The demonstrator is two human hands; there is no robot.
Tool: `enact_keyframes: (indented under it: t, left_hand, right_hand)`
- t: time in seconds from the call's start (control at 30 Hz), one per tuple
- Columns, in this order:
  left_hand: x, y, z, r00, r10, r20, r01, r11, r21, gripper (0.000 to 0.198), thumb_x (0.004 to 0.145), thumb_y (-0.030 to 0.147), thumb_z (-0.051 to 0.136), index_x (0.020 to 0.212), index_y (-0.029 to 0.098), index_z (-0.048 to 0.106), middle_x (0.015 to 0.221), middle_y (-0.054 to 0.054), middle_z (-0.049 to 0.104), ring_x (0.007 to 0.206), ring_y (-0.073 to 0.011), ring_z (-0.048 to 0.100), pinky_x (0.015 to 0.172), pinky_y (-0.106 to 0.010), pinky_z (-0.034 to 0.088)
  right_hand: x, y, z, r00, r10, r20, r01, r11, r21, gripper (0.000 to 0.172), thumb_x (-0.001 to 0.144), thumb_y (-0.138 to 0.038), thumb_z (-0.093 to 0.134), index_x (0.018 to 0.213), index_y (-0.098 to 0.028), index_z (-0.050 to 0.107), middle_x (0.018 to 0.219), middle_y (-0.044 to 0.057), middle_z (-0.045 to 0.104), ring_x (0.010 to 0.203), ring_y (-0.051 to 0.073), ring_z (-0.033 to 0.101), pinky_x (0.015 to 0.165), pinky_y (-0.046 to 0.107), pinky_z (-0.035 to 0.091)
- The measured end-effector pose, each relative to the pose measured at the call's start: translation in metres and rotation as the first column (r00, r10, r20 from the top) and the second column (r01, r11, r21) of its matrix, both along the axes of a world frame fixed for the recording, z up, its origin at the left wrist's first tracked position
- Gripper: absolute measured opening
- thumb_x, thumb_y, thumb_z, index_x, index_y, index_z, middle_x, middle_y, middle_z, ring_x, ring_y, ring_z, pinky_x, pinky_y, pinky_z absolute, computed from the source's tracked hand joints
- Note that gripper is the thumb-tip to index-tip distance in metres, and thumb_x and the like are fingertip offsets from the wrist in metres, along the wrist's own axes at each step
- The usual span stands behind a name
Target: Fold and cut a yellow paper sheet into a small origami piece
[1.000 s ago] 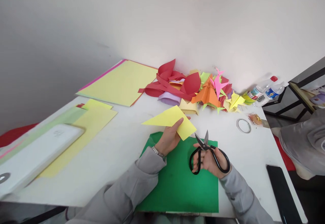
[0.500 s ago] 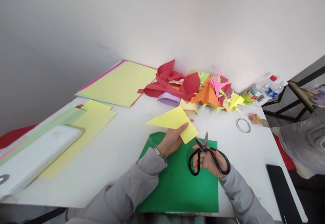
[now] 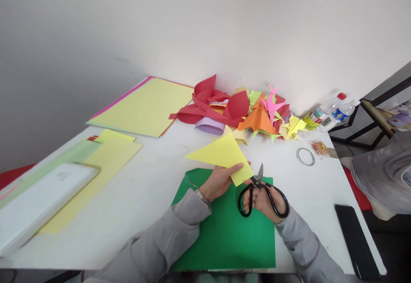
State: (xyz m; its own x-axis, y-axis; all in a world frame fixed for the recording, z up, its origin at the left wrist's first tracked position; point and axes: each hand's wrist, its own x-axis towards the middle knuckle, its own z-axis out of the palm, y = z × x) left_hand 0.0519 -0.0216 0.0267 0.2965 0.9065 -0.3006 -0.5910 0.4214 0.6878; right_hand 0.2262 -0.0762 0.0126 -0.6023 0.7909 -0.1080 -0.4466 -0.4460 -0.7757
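Observation:
My left hand point(image 3: 220, 181) pinches a folded yellow paper triangle point(image 3: 221, 152) above a green sheet point(image 3: 224, 231) lying on the white table point(image 3: 154, 184). My right hand point(image 3: 263, 201) grips black scissors point(image 3: 261, 191) by their loops. The blades are parted and their tips meet the lower right corner of the yellow paper. Both sleeves are grey.
A heap of coloured paper shapes point(image 3: 244, 114) lies at the wall. Large yellow sheets point(image 3: 144, 107) and smaller ones point(image 3: 102, 159) lie to the left beside a white flat case point(image 3: 41, 201). A tape ring point(image 3: 305, 156), bottles point(image 3: 330, 111) and a black phone point(image 3: 356, 240) are right. Another person's grey sleeve point(image 3: 382, 180) is there.
The yellow paper and my left hand shifted right and down toward the scissors, whose blades now reach the paper's corner. The view drifted slightly.

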Motion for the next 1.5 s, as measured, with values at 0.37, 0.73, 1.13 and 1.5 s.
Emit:
enact_keyframes:
  t: [0.37, 0.73, 1.13, 1.5]
  left_hand:
    - [0.004, 0.0, -0.01, 0.999, 0.039, -0.038, -0.039, 0.999, -0.002, 0.034, 0.057, 0.019, 0.082, 0.086, 0.012, 0.067, 0.083, -0.004, 0.071, 0.075, -0.0172, 0.065, 0.074, -0.031, 0.051]
    - [0.001, 0.002, -0.007, 0.998, 0.005, -0.057, -0.006, 1.0, -0.009, 0.033, 0.057, 0.02, 0.082, 0.086, 0.012, 0.068, 0.088, -0.007, 0.073, 0.078, -0.0191, 0.066, 0.076, -0.032, 0.052]
    - [0.002, 0.003, -0.004, 0.998, 0.002, -0.066, -0.004, 0.999, -0.037, 0.032, 0.054, 0.019, 0.083, 0.081, 0.011, 0.068, 0.083, -0.007, 0.073, 0.075, -0.0208, 0.068, 0.071, -0.031, 0.054]
    - [0.001, 0.003, -0.006, 0.998, -0.006, -0.069, 0.003, 0.999, -0.039, 0.032, 0.055, 0.019, 0.083, 0.082, 0.011, 0.067, 0.083, -0.008, 0.073, 0.08, -0.0218, 0.068, 0.074, -0.032, 0.052]
  right_hand:
    - [0.001, 0.0, -0.014, 0.999, -0.043, -0.027, 0.046, 0.992, 0.116, 0.058, 0.083, -0.064, 0.045, 0.117, -0.017, 0.048, 0.08, 0.008, 0.064, 0.062, 0.018, 0.058, 0.058, 0.031, 0.041]
    - [-0.001, 0.001, -0.012, 0.995, -0.092, 0.038, 0.085, 0.984, 0.158, 0.067, 0.077, -0.075, 0.04, 0.112, -0.018, 0.048, 0.074, 0.006, 0.061, 0.057, 0.018, 0.055, 0.054, 0.03, 0.037]
    - [0.0, 0.002, -0.013, 0.994, -0.106, 0.031, 0.098, 0.977, 0.19, 0.067, 0.079, -0.074, 0.039, 0.112, -0.017, 0.046, 0.072, 0.006, 0.061, 0.056, 0.017, 0.054, 0.054, 0.029, 0.038]
    - [0.0, 0.001, -0.011, 0.988, -0.139, 0.061, 0.124, 0.971, 0.207, 0.068, 0.078, -0.075, 0.04, 0.112, -0.017, 0.049, 0.071, 0.005, 0.06, 0.055, 0.017, 0.053, 0.051, 0.028, 0.036]
